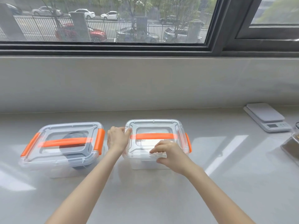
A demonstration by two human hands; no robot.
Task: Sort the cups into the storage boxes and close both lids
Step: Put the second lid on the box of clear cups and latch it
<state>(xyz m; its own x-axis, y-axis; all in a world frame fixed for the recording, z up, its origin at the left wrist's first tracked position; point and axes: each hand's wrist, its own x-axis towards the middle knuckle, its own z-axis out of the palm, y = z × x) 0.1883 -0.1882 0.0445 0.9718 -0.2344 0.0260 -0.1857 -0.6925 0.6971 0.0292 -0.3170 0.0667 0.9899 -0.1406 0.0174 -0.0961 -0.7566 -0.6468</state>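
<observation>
Two clear storage boxes with orange handles and clips stand side by side on the pale counter. The left box [53,160] has its lid on, both orange side clips down, and a dark cup [73,139] shows through it. The right box [176,125] also has its lid on, with something pale inside that I cannot make out. My left hand [117,139] grips the right box's left edge, thumb on the lid corner, covering that side's clip. My right hand [169,152] pinches the lid's front edge. The right orange clip [188,143] is visible.
A white kitchen scale [268,118] sits at the back right. A metal tray [291,146] pokes in at the right edge. A grey wall and window sill rise behind the boxes.
</observation>
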